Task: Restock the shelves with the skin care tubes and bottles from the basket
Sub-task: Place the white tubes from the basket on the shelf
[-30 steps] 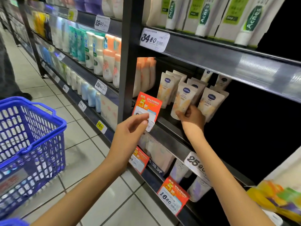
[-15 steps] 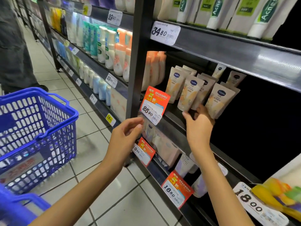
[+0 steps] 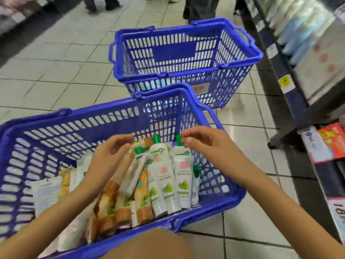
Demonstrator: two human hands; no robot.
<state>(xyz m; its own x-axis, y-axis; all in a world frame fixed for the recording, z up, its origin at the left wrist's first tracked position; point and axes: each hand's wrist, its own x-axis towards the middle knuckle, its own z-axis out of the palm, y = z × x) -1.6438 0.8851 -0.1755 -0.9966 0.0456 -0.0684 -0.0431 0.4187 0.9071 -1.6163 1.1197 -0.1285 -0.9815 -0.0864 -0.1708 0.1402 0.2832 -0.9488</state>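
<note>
A blue basket (image 3: 104,109) stands right below me, filled with skin care tubes. White tubes with green caps (image 3: 168,184) lie at its right side, and orange and brown tubes (image 3: 112,202) fill the middle. My left hand (image 3: 112,156) hovers over the middle tubes with loosely curled fingers and holds nothing. My right hand (image 3: 203,143) reaches in from the right; its fingertips touch the green cap (image 3: 178,140) of the rightmost white tube, without closing round it.
A second blue basket (image 3: 188,71) sits on the tiled floor just beyond the first. The shelf unit (image 3: 298,62) runs along the right, with a red price tag (image 3: 332,141) on its edge. A person's legs (image 3: 201,8) stand at the far end of the aisle.
My view has swung from the shelf down to the basket. Both hands left the shelf's tubes and price tag and now reach into the basket.
</note>
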